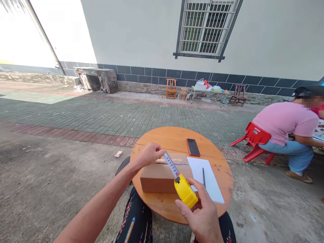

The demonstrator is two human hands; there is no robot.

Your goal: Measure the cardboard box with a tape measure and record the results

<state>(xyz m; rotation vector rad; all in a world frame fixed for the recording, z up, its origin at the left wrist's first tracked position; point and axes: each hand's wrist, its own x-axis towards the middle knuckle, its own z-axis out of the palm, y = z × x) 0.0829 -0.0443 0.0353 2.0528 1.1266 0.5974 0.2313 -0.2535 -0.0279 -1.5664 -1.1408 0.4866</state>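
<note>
My right hand (pixel 202 212) grips the yellow case of a tape measure (pixel 186 191), above the near side of a round wooden table (pixel 167 206). A short length of its blade is drawn out toward the upper left. The free end of that blade is pinched between the fingers of my left hand (pixel 150 155). Below the blade lies a taped brown cardboard box (pixel 159 180). Right of the box, a black pen (pixel 204 177) rests on a white sheet of paper (pixel 214 187).
A phone (pixel 193 147) with a red edge lies at the table's far side. To the right, a person in a pink shirt (pixel 283 118) sits on a red plastic chair (pixel 255 135). By the wall stand a wooden chair (pixel 171 89) and a loaded folding table (pixel 211 89).
</note>
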